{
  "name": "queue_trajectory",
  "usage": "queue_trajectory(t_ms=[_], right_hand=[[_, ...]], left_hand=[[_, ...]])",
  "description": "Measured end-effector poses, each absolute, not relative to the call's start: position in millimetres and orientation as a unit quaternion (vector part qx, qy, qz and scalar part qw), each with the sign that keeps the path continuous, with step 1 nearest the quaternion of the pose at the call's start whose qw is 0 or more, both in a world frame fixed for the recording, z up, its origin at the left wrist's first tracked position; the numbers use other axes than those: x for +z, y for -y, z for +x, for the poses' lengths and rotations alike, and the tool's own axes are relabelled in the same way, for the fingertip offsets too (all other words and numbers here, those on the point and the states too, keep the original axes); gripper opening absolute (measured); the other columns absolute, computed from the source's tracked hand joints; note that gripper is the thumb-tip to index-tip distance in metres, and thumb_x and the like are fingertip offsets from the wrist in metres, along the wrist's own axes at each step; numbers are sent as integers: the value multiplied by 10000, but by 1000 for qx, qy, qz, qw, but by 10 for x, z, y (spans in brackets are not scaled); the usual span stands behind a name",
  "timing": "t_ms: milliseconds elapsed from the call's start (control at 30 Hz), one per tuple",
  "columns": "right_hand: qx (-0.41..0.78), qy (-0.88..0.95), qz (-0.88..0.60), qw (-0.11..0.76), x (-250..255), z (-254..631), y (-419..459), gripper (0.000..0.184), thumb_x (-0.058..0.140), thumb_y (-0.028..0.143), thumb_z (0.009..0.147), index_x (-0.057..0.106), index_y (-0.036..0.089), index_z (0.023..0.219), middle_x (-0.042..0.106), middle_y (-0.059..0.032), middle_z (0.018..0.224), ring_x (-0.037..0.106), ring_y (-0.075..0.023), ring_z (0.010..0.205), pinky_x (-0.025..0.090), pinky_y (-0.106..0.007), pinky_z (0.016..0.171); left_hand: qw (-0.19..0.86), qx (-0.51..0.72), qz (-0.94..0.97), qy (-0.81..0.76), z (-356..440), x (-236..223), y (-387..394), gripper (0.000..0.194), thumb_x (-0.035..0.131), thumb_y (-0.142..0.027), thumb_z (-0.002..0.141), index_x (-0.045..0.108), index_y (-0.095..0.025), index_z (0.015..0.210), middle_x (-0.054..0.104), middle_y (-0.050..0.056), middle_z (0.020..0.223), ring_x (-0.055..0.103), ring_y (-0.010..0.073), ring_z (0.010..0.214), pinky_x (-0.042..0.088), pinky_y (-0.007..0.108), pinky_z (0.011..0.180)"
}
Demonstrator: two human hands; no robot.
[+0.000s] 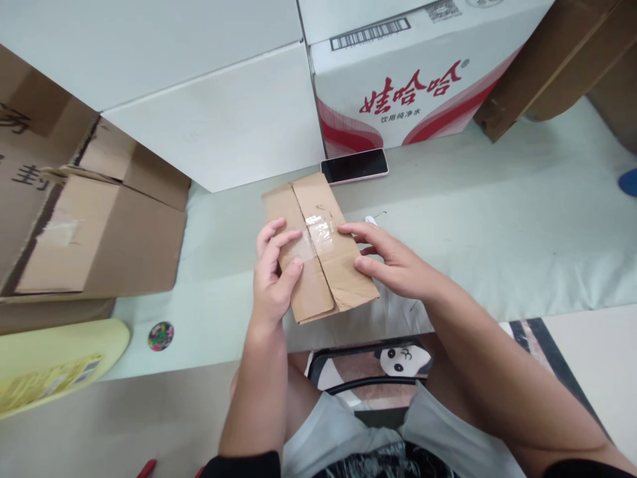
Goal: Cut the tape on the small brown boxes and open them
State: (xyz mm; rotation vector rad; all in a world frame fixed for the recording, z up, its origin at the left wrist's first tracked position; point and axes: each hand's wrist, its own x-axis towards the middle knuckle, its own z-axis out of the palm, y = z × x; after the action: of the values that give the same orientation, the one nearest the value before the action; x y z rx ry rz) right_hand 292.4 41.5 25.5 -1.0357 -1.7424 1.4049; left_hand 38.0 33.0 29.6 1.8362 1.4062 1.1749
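While a phone (354,166) lay at one o'clock from the small brown box (343,269) and a yellow bottle (54,365) at eight, the left hand (273,275) and right hand (395,262) gripped the box's opposite sides with bent fingers, over the table (497,226). Clear tape (323,229) crossed its closed top; contents were hidden. A larger carton (144,239) stood at nine.

Phone (354,166), red-and-white carton (408,86), yellow container (60,362), round patterned disc (160,336)

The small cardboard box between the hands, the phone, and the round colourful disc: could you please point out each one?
Small cardboard box (332,259): head view, on its top face.
Phone (354,166): head view, on its dark screen.
Round colourful disc (160,336): head view, on its patterned face.
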Motion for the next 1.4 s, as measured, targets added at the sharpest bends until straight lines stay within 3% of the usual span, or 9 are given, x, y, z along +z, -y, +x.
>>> queue_trajectory(t_ms=[700,1400], right_hand=[[532,667,-395,341,215,2923,-404,565,601,592,972,559,349,1480,544,-92,1554,556,-311,1378,545,-547,1078],[536,659,-399,345,239,2905,-395,550,600,548,975,555,330,1478,533,-98,1553,537,-304,1382,541,-520,1077]], left_hand=[[253,467,686,-497,363,210,-354,463,650,-655,931,730,-296,1213,566,92,1451,504,340,1448,435,521,1213],[260,474,672,-506,371,195,-354,473,662,-666,912,735,-280,1175,565,95,1417,508,341,1434,415,523,1225]])
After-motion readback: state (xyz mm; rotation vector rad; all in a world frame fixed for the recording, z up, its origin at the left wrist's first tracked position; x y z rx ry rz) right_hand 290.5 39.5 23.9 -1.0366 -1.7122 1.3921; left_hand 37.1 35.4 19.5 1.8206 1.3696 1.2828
